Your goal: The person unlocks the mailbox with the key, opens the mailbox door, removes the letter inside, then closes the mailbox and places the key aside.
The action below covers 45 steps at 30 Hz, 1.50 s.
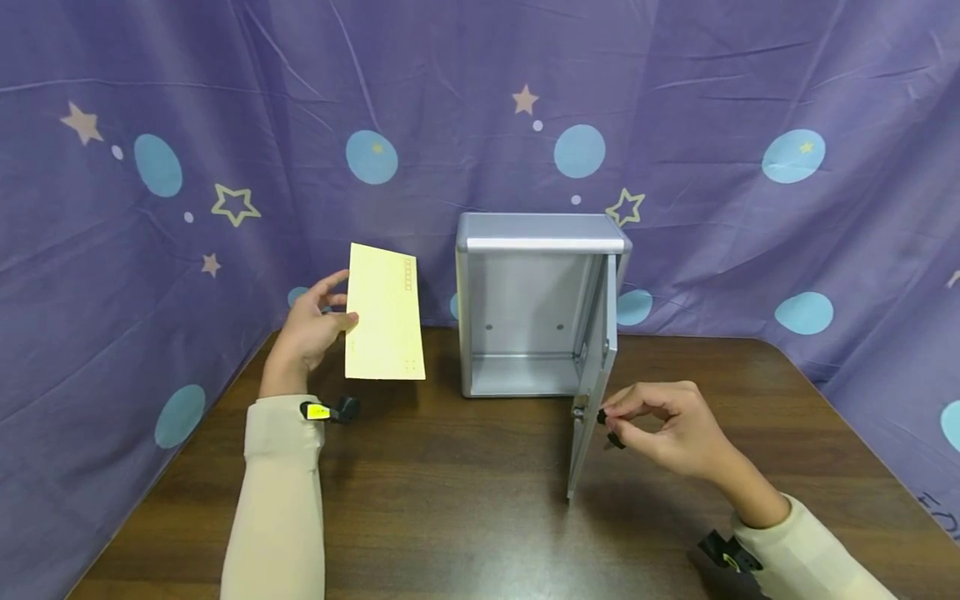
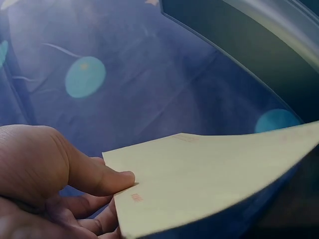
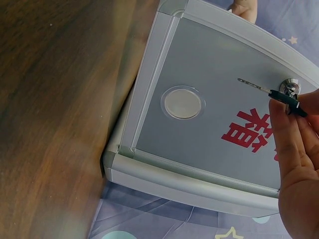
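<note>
My left hand [image 1: 303,329] holds a pale yellow envelope [image 1: 385,317] by its left edge, thumb on the front face. The envelope is upright, left of a silver metal mailbox [image 1: 543,245]. The mailbox door [image 1: 597,367] is swung out toward me on its right side, and the inside shows. At the door's outer face my right hand [image 1: 675,425] pinches a black-headed key at the lock [image 3: 289,86]. A second key [image 3: 284,97] hangs there with its blade exposed. Red lettering [image 3: 247,130] and a round window [image 3: 183,103] mark the door.
The mailbox stands on a brown wooden table [image 1: 450,500], near its back edge. Behind it and at both sides hangs a purple curtain [image 1: 465,100] with stars and blue dots. Black straps with small cameras sit on both wrists.
</note>
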Each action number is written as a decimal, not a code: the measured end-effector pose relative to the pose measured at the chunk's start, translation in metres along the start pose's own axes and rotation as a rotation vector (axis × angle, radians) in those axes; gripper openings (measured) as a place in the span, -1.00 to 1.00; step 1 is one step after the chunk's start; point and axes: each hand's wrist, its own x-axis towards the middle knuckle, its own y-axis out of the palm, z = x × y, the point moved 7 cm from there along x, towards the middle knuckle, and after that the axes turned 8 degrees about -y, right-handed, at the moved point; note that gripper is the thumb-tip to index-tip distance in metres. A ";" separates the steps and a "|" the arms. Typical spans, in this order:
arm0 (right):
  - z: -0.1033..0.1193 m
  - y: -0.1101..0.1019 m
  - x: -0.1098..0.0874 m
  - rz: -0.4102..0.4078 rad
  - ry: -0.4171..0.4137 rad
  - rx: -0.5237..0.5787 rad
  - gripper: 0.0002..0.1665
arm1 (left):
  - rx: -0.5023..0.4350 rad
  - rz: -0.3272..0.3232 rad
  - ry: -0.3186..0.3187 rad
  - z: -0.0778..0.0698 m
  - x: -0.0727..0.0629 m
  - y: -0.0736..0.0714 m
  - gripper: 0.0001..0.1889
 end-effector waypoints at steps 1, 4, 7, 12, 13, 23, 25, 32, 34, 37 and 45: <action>0.000 0.000 0.000 0.000 -0.001 -0.001 -0.56 | -0.005 0.005 -0.006 0.002 0.001 0.002 -0.14; 0.000 0.000 0.001 0.003 -0.003 -0.009 -0.56 | -0.011 0.025 -0.012 0.006 0.003 0.008 -0.15; -0.001 0.000 0.001 0.006 -0.008 -0.013 -0.57 | -0.002 0.050 -0.018 0.010 0.006 0.016 -0.16; -0.001 0.001 0.002 0.006 -0.015 -0.009 -0.58 | 0.020 0.109 -0.058 0.024 0.013 0.030 -0.17; -0.001 0.001 0.002 0.005 -0.017 -0.009 -0.58 | 0.022 0.119 -0.068 0.027 0.014 0.032 -0.17; -0.003 -0.001 0.000 -0.004 -0.002 -0.013 -0.57 | 0.135 0.148 -0.131 0.043 0.025 0.047 -0.19; -0.003 -0.001 0.000 -0.004 0.001 -0.015 -0.57 | 0.180 0.152 -0.134 0.046 0.026 0.049 -0.20; -0.002 0.000 0.000 -0.001 -0.003 0.010 -0.57 | 0.366 0.130 -0.140 0.057 0.031 0.055 -0.18; -0.002 0.000 0.000 -0.001 -0.009 0.013 -0.57 | 0.431 0.117 -0.139 0.058 0.032 0.055 -0.18; -0.002 -0.001 0.000 -0.003 -0.010 0.009 -0.57 | 0.498 0.109 -0.150 0.059 0.031 0.055 -0.19; -0.001 -0.001 -0.001 -0.003 -0.002 -0.002 -0.57 | 0.653 0.135 -0.188 0.064 0.030 0.064 -0.23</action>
